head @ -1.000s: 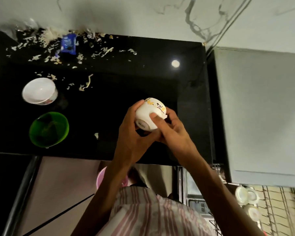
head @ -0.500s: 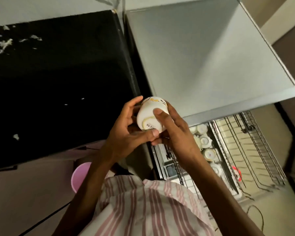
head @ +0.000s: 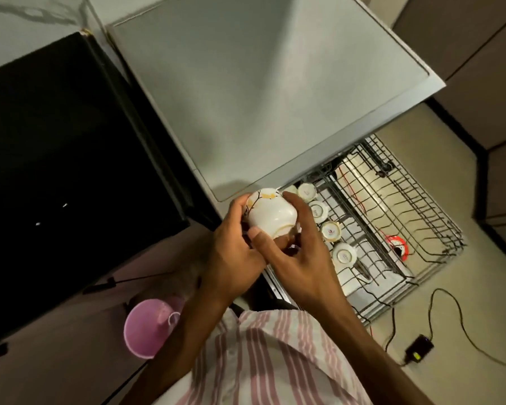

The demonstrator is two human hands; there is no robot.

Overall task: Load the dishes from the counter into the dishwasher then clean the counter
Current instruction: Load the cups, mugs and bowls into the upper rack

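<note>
A small white bowl (head: pixel 270 213) with a yellow and black flower pattern is held upside down between both my hands. My left hand (head: pixel 234 255) grips its left side and my right hand (head: pixel 301 252) wraps its right side and base. The bowl hangs just above the front left corner of the pulled-out dishwasher rack (head: pixel 392 229). Several white cups (head: pixel 330 230) stand upside down in a row along the rack's left side. The black counter (head: pixel 70 159) lies to the left, with only two tiny crumbs showing on it.
The grey dishwasher top (head: pixel 260 89) fills the upper middle. A pink bucket (head: pixel 149 328) sits on the floor by my left arm. A black cable and a small adapter (head: pixel 419 347) lie on the floor at the lower right. Brown cabinets stand at the right.
My view has swung right, from the littered counter to the dishwasher. Both hands have carried the bowl over to the rack's edge and tipped it further.
</note>
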